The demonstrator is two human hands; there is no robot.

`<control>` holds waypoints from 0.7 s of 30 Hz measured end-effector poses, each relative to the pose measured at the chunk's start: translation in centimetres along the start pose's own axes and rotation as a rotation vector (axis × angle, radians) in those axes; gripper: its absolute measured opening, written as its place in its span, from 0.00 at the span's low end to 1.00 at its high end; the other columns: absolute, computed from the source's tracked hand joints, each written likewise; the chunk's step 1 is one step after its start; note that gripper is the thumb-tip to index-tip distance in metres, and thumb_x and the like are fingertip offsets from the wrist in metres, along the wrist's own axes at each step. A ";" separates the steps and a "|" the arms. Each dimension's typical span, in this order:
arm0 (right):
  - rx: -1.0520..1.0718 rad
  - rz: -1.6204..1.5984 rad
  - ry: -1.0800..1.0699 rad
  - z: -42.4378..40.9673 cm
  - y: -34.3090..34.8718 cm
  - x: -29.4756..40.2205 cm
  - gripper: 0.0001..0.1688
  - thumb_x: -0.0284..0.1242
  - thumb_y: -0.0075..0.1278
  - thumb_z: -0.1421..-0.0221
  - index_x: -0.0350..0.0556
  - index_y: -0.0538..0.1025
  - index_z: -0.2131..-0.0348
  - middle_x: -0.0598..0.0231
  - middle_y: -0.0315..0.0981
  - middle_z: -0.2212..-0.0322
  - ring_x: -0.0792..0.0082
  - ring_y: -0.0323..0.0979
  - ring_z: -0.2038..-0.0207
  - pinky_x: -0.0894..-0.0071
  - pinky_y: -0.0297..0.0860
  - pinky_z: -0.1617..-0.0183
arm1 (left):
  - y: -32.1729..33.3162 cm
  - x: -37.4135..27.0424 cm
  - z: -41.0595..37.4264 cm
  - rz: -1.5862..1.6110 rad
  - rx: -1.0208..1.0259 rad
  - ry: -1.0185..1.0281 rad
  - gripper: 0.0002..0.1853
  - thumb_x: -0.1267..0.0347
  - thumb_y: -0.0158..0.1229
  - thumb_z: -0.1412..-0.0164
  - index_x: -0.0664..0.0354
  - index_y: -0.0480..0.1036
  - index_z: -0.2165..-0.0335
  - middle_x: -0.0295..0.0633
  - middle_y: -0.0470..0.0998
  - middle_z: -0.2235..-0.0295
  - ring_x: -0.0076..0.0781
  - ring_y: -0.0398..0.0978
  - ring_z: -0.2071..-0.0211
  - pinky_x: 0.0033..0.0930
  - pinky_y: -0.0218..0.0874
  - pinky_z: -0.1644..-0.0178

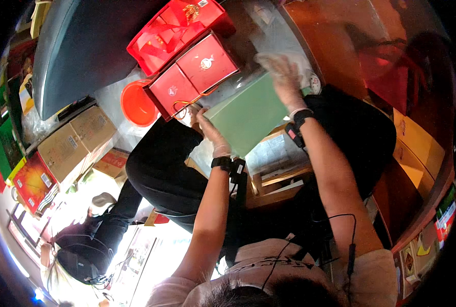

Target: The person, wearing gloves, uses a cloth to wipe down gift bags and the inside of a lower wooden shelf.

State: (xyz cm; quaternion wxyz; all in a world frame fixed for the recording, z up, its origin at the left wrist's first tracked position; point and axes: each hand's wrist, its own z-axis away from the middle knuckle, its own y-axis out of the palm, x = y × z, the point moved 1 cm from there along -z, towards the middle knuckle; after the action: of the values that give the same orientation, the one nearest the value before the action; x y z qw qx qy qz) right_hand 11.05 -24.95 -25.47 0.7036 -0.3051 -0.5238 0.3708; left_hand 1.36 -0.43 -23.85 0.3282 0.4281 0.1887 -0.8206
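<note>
A pale green box (pixel 251 111), flat-faced and tilted, lies between my two hands above my lap. My left hand (pixel 212 134) grips its left side, with the fingers partly hidden at the edge. Over the far right corner lies my right hand (pixel 287 82), blurred by motion. Something whitish and translucent shows about its fingers, and I cannot tell whether it is a glove or film. Both hands seem to wear thin clear gloves. Just beyond my left hand stands a red gift box (pixel 191 73) with an orange cord.
A red tray (pixel 178 30) holds red packages and ribbon at the back. An orange-red plastic bucket (pixel 139 103) stands left of the gift box. Cardboard cartons (pixel 76 140) line the left, near another seated person (pixel 82 253). Yellow boxes (pixel 416 147) sit at right.
</note>
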 end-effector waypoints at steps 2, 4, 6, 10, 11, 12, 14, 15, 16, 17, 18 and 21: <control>-0.167 -0.167 0.049 -0.3 1.0 -1.2 0.24 0.31 0.48 0.51 0.55 0.67 0.52 0.57 0.54 0.46 0.51 0.50 0.43 0.52 0.49 0.40 | 0.9 -0.9 0.2 -0.289 0.017 0.202 0.11 0.67 0.42 0.40 0.61 0.65 0.62 0.38 0.66 0.66 0.30 0.65 0.63 0.29 0.58 0.56; -0.378 -0.191 0.129 2.6 0.9 0.0 0.22 0.26 0.49 0.52 0.48 0.68 0.54 0.54 0.59 0.50 0.52 0.56 0.47 0.57 0.54 0.43 | 1.6 -2.4 0.7 -0.510 0.026 0.362 0.11 0.69 0.40 0.40 0.61 0.64 0.61 0.39 0.66 0.66 0.30 0.64 0.63 0.29 0.58 0.56; -0.343 -0.464 0.196 5.6 1.4 1.8 0.21 0.21 0.47 0.54 0.44 0.68 0.56 0.53 0.61 0.53 0.50 0.58 0.50 0.57 0.56 0.46 | 1.0 -2.5 0.1 -0.469 0.059 0.345 0.11 0.68 0.40 0.41 0.61 0.64 0.61 0.39 0.66 0.66 0.30 0.64 0.64 0.29 0.58 0.57; -0.110 -0.842 0.222 13.2 0.7 10.8 0.22 0.17 0.47 0.58 0.44 0.68 0.59 0.52 0.62 0.55 0.50 0.60 0.50 0.58 0.58 0.47 | -3.4 1.3 -2.3 -0.056 0.062 0.002 0.15 0.61 0.41 0.39 0.61 0.65 0.61 0.39 0.66 0.66 0.28 0.65 0.65 0.28 0.58 0.57; -0.102 -0.752 0.148 14.9 0.2 12.6 0.23 0.17 0.48 0.58 0.46 0.68 0.58 0.53 0.61 0.54 0.49 0.58 0.49 0.54 0.57 0.46 | -3.6 1.6 -2.3 0.041 0.045 -0.090 0.17 0.58 0.41 0.39 0.60 0.65 0.61 0.39 0.66 0.66 0.28 0.65 0.65 0.28 0.58 0.57; -0.094 -0.668 0.068 16.6 -0.2 14.7 0.23 0.17 0.49 0.59 0.48 0.68 0.58 0.53 0.60 0.52 0.48 0.57 0.48 0.51 0.55 0.46 | -4.3 2.2 -2.8 0.056 0.040 -0.061 0.19 0.56 0.40 0.39 0.60 0.64 0.62 0.39 0.67 0.66 0.28 0.66 0.65 0.28 0.59 0.58; -0.039 -0.286 -0.059 17.1 -1.0 15.8 0.27 0.21 0.51 0.58 0.53 0.67 0.55 0.56 0.56 0.47 0.44 0.50 0.44 0.40 0.49 0.44 | -6.5 3.8 -3.3 0.079 0.022 -0.015 0.22 0.51 0.38 0.39 0.60 0.64 0.62 0.39 0.68 0.67 0.28 0.67 0.65 0.28 0.60 0.58; -0.064 -0.167 -0.058 16.1 -0.7 14.7 0.36 0.14 0.48 0.62 0.51 0.63 0.50 0.54 0.53 0.45 0.45 0.50 0.43 0.46 0.50 0.43 | -5.6 3.2 -2.2 0.224 0.038 -0.133 0.23 0.50 0.38 0.39 0.60 0.64 0.63 0.39 0.68 0.67 0.28 0.67 0.65 0.29 0.61 0.59; -0.075 -0.084 -0.016 14.8 -0.4 13.0 0.35 0.14 0.47 0.61 0.50 0.64 0.50 0.54 0.54 0.46 0.44 0.50 0.43 0.44 0.49 0.43 | -3.6 1.6 -0.2 0.365 0.063 -0.243 0.24 0.48 0.38 0.40 0.59 0.64 0.63 0.38 0.69 0.67 0.29 0.68 0.65 0.29 0.61 0.59; -0.223 -0.326 0.241 12.3 0.5 11.4 0.24 0.19 0.44 0.53 0.50 0.66 0.54 0.50 0.57 0.51 0.47 0.52 0.46 0.49 0.55 0.45 | -2.5 0.5 1.1 0.505 0.080 -0.347 0.25 0.47 0.38 0.40 0.59 0.64 0.63 0.38 0.69 0.68 0.29 0.68 0.66 0.30 0.62 0.60; -0.149 -0.341 0.219 9.8 -1.0 9.9 0.23 0.17 0.39 0.52 0.49 0.67 0.54 0.48 0.58 0.52 0.49 0.56 0.49 0.56 0.58 0.47 | -3.9 1.5 0.5 0.477 0.058 -0.304 0.27 0.45 0.38 0.41 0.59 0.64 0.64 0.38 0.70 0.67 0.31 0.70 0.67 0.32 0.64 0.61; -0.180 -0.253 0.205 3.1 -0.2 -0.7 0.22 0.14 0.36 0.53 0.46 0.69 0.57 0.54 0.64 0.54 0.54 0.59 0.48 0.62 0.58 0.46 | -1.3 1.2 2.4 0.447 0.027 -0.387 0.27 0.45 0.38 0.41 0.58 0.64 0.63 0.38 0.70 0.68 0.31 0.69 0.67 0.33 0.64 0.63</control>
State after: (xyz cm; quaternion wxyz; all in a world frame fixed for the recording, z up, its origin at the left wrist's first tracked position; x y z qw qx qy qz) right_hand 8.02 -25.57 -24.83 0.7641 -0.3350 -0.5146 0.1978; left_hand -1.43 -1.34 -23.50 0.5250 0.2988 0.0126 -0.7968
